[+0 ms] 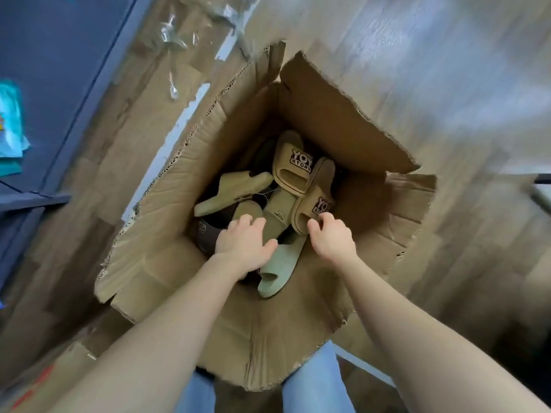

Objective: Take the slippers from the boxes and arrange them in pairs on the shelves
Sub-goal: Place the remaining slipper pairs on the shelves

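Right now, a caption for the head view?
In an open cardboard box of slippers, the right hand grips a tan lettered slipper while the left hand touches a khaki slipper.
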